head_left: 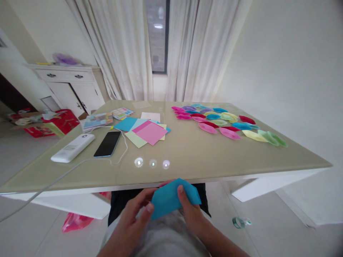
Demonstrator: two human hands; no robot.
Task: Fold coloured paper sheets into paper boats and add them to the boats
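Note:
A folded sheet of blue paper (pixel 167 200) is held over my lap, just off the table's front edge. My left hand (pixel 136 214) grips its left side, thumb in front and fingers partly hidden behind. On the right, my right hand (pixel 189 210) presses its thumb on the front of the paper, its other fingers out of sight behind it. Flat square sheets lie fanned on the table, a pink sheet (pixel 150 132) on top. Several folded boat-like paper pieces (pixel 207 127) in pink, blue, yellow, red and green sit in rows at the table's right.
On the table's (pixel 193 157) left side are a white power bank (pixel 73 148), a black-screened phone (pixel 107 144), a trailing white cable (pixel 80 163) and booklets (pixel 98 121). A plastic bottle (pixel 239 222) lies on the floor at right. A pink bag (pixel 76 222) is under the table.

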